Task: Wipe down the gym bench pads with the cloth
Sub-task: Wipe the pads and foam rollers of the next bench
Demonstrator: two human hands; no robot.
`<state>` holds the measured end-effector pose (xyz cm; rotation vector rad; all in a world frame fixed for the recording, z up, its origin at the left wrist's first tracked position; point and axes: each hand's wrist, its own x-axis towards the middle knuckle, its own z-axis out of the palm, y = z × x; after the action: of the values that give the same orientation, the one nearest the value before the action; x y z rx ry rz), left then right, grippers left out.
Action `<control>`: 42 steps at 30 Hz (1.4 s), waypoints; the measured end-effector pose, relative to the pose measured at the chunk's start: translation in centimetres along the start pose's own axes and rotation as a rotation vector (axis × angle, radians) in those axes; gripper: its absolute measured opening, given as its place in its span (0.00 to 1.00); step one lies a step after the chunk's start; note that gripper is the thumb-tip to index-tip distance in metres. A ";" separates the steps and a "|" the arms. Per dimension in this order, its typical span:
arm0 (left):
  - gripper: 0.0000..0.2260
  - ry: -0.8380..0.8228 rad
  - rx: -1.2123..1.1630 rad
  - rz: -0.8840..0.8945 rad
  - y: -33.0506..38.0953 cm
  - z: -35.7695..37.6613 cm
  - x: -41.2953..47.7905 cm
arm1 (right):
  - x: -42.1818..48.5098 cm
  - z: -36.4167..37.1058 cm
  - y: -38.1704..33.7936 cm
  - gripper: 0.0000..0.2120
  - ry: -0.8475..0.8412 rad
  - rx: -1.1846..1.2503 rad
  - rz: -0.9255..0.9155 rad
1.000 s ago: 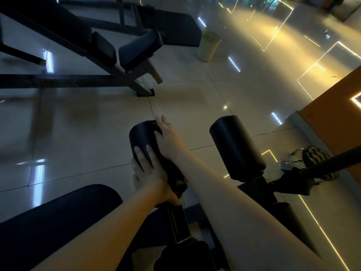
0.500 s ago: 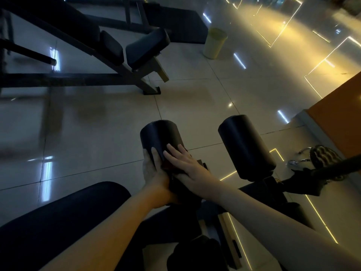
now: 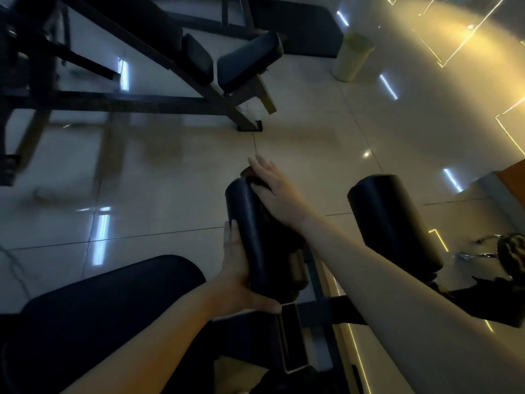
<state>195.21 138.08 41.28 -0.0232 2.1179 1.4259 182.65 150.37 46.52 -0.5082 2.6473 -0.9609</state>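
Now cloth (image 3: 252, 177), seemingly, at roller (image 3: 257, 234) end

The floor (image 3: 312, 143) is glossy pale tile streaked with reflected strips of light. On it stand a dark-framed incline bench (image 3: 199, 64) at upper left, a pale yellow-green bin (image 3: 352, 56) near a dark mat (image 3: 306, 32) at the top, and the near bench's steel frame (image 3: 321, 308). Some bright metal hardware (image 3: 466, 255) lies on the tiles at the right edge.

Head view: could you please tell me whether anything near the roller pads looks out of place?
Nothing looks damaged; only a strap with metal clips lies loose on the floor beside the right roller pad.
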 end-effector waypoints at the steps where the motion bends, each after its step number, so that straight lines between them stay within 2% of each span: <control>1: 0.69 -0.045 -0.051 0.003 -0.2 -0.2 -0.3 | -0.9 0.3 -0.1 0.27 -0.001 -0.033 -0.030; 2: 0.66 -0.109 -0.103 -0.008 -0.5 -0.3 -0.6 | -2.0 0.5 -0.3 0.28 -0.012 -0.080 -0.061; 4: 0.71 -0.196 -0.203 -0.031 -0.6 -0.6 -1.0 | -4.1 1.0 -0.5 0.31 -0.060 -0.147 -0.097; 6: 0.73 -0.208 -0.229 -0.036 -0.1 -1.2 -1.3 | -5.4 1.1 -0.7 0.33 -0.091 -0.136 -0.050; 7: 0.71 -0.183 -0.172 -0.029 0.4 -1.4 -1.6 | -5.9 1.0 -0.7 0.33 -0.097 -0.107 0.003; 9: 0.67 -0.081 0.097 -0.018 1.7 -1.9 -2.4 | -7.1 1.0 -0.9 0.35 -0.071 -0.060 0.081; 11: 0.67 -0.028 0.351 0.021 2.9 -2.5 -3.0 | -8.7 1.5 -1.1 0.35 0.029 -0.102 0.021; 13: 0.67 -0.029 0.487 0.089 3.4 -2.7 -3.2 | -9.8 2.5 -1.0 0.31 0.069 -0.131 -0.034; 15: 0.66 -0.051 0.537 0.096 3.4 -2.4 -2.7 | -9.2 2.8 -0.6 0.26 0.065 -0.083 -0.003; 19: 0.64 -0.053 0.531 0.101 2.5 -1.7 -2.2 | -4.1 1.8 0.1 0.26 0.107 0.042 0.094; 23: 0.64 -0.089 0.489 0.102 1.1 -2.7 -2.4 | -0.2 1.1 -0.9 0.25 0.068 -0.058 0.098; 26: 0.64 -0.107 0.493 0.106 0.5 -2.9 -2.3 | -2.8 1.0 -0.7 0.25 0.051 0.031 0.061; 29: 0.64 -0.122 0.575 0.078 1.2 -3.0 -2.5 | -9.8 1.8 0.4 0.26 0.055 0.216 0.047; 32: 0.64 -0.109 0.600 0.045 3.5 -2.4 -2.8 | -15.0 2.4 1.2 0.29 -0.007 0.243 0.014; 37: 0.65 -0.113 0.743 -0.021 6.8 0.4 -2.2 | -12.1 2.2 0.5 0.27 0.040 0.256 0.066; 42: 0.68 -0.059 0.464 0.040 3.7 -0.6 -2.0 | -3.7 0.4 0.4 0.26 0.033 0.197 0.116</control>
<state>195.43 138.59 45.52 0.2385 2.3577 0.9126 186.09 151.98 46.44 -0.2930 2.5419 -1.1856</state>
